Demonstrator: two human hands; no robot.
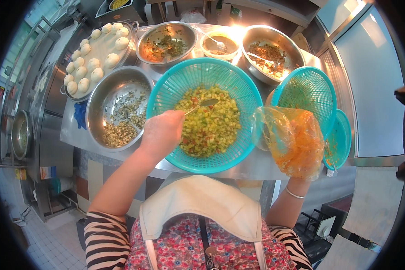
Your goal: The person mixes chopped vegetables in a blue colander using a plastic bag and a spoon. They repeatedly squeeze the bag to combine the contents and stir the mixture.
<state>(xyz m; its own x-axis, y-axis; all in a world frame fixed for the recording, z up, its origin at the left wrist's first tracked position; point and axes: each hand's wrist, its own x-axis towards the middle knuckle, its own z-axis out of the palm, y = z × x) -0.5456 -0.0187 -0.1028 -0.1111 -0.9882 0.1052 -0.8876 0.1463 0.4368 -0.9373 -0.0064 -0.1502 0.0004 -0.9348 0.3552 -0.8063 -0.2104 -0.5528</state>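
My left hand [163, 133] grips a metal spoon [209, 102] by its handle. The spoon's bowl is above diced green vegetables [209, 128] with red bits, heaped in a large teal plastic colander [202, 167]. To the right of the colander, my right hand [297, 145] is inside a clear plastic bag [276, 125] smeared with orange sauce. Folds of the bag hide the fingers, and its loose end overlaps the colander's right rim.
Steel bowls of chopped filling [94, 111] [141, 50] [273, 30] surround the colander. A tray [104, 40] of dough buns stands back left. A smaller basin [219, 55] holds a ladle. Right are a teal basket [303, 91] and a teal bowl [341, 141].
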